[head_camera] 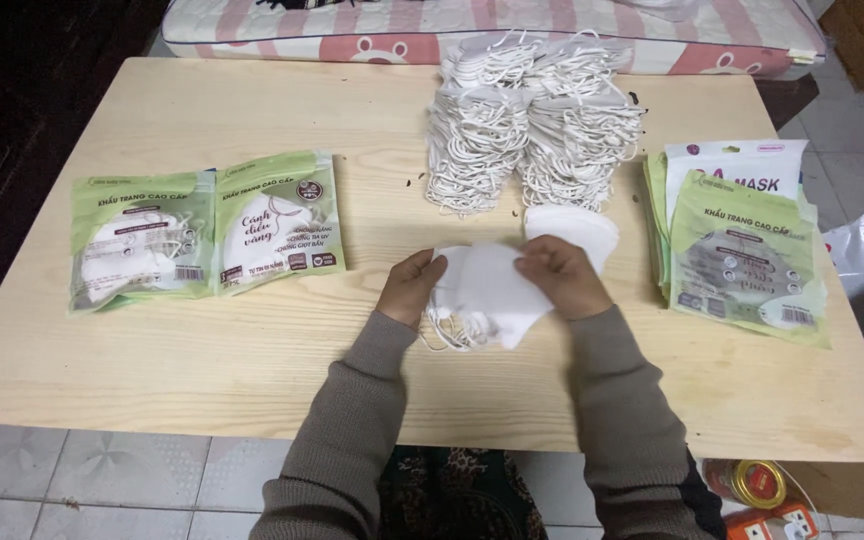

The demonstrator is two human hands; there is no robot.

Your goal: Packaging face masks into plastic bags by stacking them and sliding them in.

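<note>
While both hands, left hand (410, 287) and right hand (562, 276), pinch a small stack of white masks (487, 295) by its edges, squaring it, a bigger heap (532, 120) waits nearby.

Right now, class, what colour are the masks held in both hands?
White, seen in the head view: masks.

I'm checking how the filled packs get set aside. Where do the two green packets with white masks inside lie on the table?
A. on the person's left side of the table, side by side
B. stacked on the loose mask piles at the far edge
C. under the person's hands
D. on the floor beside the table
A: the two filled green packets lie flat side by side on the left part of the wooden table, apart from both hands.
</note>
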